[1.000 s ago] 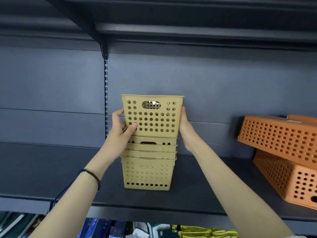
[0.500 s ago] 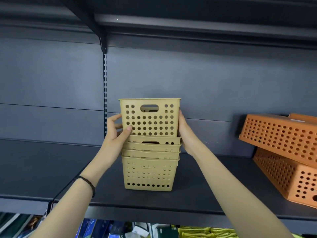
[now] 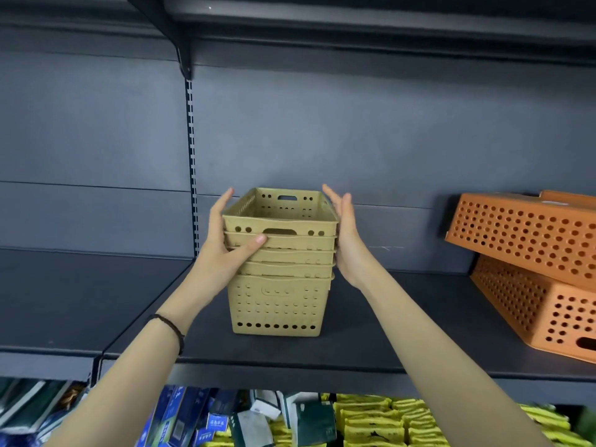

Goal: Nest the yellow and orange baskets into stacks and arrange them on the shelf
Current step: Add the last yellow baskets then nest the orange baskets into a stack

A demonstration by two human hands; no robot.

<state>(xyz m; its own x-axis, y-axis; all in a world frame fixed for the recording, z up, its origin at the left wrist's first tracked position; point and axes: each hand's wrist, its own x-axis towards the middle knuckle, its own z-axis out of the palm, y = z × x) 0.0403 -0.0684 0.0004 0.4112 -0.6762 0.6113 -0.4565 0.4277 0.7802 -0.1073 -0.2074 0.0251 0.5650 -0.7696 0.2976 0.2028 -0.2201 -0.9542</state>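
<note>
Several yellow perforated baskets stand nested in one upright stack (image 3: 279, 304) on the dark shelf (image 3: 387, 333). The top basket (image 3: 280, 222) sits deep in the stack, with only its rim band showing. My left hand (image 3: 225, 253) grips the stack's left side, thumb across the front rims. My right hand (image 3: 346, 243) lies flat against the right side, its fingers straight and lifted slightly off the top rim. Two orange baskets sit at the right: the upper one (image 3: 529, 233) lies tilted upside down on the lower one (image 3: 548, 311), which is partly cut off by the frame edge.
A slotted upright (image 3: 192, 156) runs down the back panel just left of the stack. Another shelf (image 3: 354, 27) hangs overhead. Packaged goods (image 3: 371, 421) fill the shelf below. Bare shelf surface lies left of the stack and between it and the orange baskets.
The top yellow basket, held high above the stack earlier, has slid down into it. My view has tilted so the basket's inside shows. My right fingers have straightened.
</note>
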